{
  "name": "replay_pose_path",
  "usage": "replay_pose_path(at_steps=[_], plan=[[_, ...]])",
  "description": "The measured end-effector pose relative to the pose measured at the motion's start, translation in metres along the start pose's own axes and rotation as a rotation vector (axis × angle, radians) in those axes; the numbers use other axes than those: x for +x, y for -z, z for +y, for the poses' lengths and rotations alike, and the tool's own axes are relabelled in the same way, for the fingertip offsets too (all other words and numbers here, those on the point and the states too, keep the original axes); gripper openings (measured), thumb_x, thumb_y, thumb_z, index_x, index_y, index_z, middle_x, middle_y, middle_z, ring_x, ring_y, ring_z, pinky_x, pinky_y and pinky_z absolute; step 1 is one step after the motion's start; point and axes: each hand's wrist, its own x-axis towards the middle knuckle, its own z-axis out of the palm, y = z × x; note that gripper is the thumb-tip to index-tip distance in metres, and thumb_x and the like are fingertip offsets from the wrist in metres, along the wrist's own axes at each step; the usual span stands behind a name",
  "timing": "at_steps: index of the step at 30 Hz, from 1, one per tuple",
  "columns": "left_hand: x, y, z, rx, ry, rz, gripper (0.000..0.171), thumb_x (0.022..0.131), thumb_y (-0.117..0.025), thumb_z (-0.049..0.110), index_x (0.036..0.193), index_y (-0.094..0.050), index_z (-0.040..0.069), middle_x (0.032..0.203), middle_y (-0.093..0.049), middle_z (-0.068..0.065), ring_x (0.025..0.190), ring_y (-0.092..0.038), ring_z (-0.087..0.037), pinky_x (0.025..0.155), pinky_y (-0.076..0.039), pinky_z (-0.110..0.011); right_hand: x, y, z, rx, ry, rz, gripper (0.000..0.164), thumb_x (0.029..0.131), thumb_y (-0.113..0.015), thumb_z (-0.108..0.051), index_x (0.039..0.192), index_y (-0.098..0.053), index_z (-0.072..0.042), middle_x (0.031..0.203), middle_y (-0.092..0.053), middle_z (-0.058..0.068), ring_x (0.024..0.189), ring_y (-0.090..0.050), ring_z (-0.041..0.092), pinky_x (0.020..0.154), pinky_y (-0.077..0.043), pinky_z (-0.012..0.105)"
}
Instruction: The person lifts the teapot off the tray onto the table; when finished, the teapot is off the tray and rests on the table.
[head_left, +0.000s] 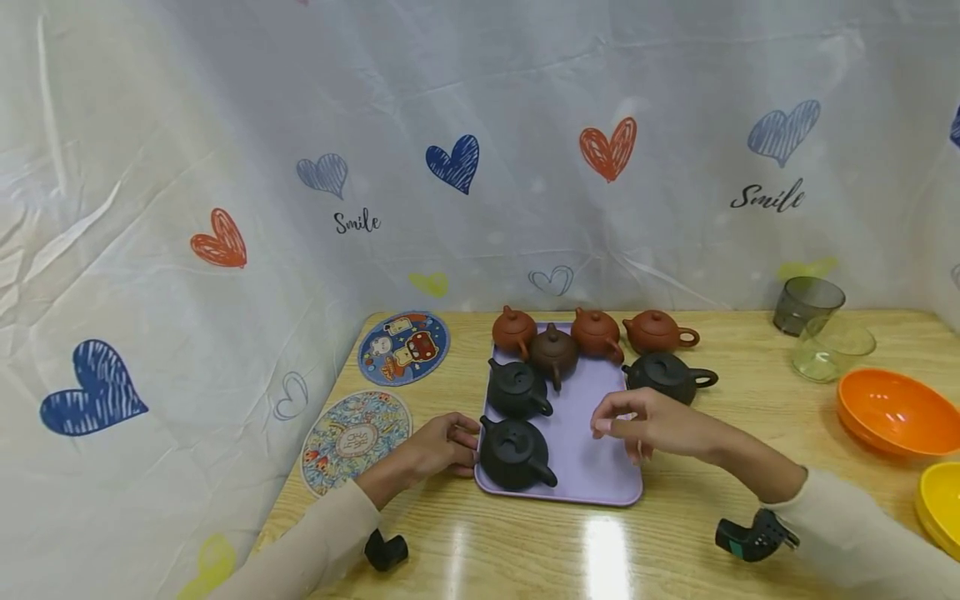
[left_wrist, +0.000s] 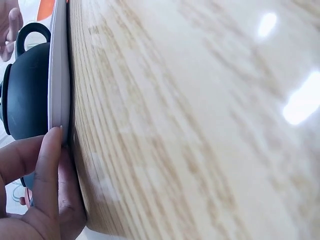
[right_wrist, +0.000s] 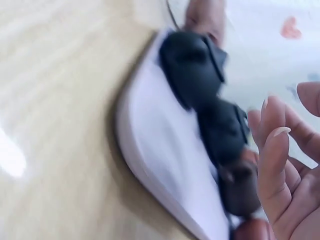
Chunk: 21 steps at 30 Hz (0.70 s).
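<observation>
As the left hand touches the lilac tray at 8 o'clock, can't tell if gripping, the right hand hovers at 3, fingers loosely bent, holding nothing; tray sits on counter, front black teapot inside at 8.

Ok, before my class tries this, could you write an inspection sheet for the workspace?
Surface: wooden table, shiny near the front.
Job's things: purple tray bearing two black teapots, two reddish teapots and a brown teapot; another black teapot and another reddish teapot at its right.
Clutter: two patterned mats, two cups, orange bowl, yellow bowl.
Hands: left hand touches the tray's edge; right hand is above the tray, holding nothing.
Cables: nothing seen.
Surroundings: pale curtain printed with hearts.
</observation>
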Motion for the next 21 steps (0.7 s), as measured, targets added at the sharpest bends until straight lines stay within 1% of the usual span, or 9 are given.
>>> replay_pose_path(at_steps=[6, 12, 17, 21], plan=[[-0.001, 0.000, 0.000, 0.010, 0.004, 0.008, 0.047, 0.089, -0.065, -0.004, 0.132, -0.047, -0.007, 0.111, -0.056, -0.019, 0.084, -0.064, -0.020, 0.077, -0.064, -0.037, 0.015, -0.032, 0.003, 0.075, -0.046, -0.054, 0.028, 0.100, -0.062, -0.025, 0.110, -0.067, 0.000, 0.105, -0.064, 0.017, 0.057, -0.057, 0.014, 0.048, -0.048, 0.024], [0.000, 0.000, -0.001, 0.010, 0.004, 0.009, 0.047, 0.088, -0.065, -0.004, 0.132, -0.047, -0.007, 0.110, -0.057, -0.019, 0.084, -0.064, -0.020, 0.077, -0.064, -0.037, 0.023, -0.055, 0.007, 0.150, -0.102, -0.121, 0.026, 0.100, -0.062, -0.028, 0.109, -0.069, -0.004, 0.100, -0.065, 0.013, 0.054, -0.057, 0.011, 0.047, -0.045, 0.021], [0.001, 0.001, -0.002, 0.006, 0.005, 0.006, 0.047, 0.088, -0.066, -0.004, 0.131, -0.047, -0.008, 0.110, -0.056, -0.019, 0.084, -0.064, -0.020, 0.076, -0.064, -0.036, 0.027, -0.064, 0.010, 0.215, -0.125, -0.192, 0.027, 0.099, -0.062, -0.027, 0.113, -0.068, -0.004, 0.099, -0.067, 0.009, 0.054, -0.060, 0.009, 0.046, -0.048, 0.019], [0.001, 0.001, -0.002, 0.006, 0.004, 0.007, 0.047, 0.087, -0.066, -0.004, 0.130, -0.048, -0.007, 0.109, -0.057, -0.019, 0.084, -0.064, -0.020, 0.076, -0.064, -0.035, 0.028, -0.065, 0.010, 0.258, -0.158, -0.209, 0.033, 0.099, -0.061, -0.026, 0.123, -0.066, -0.003, 0.103, -0.069, 0.009, 0.053, -0.059, 0.007, 0.046, -0.049, 0.018]])
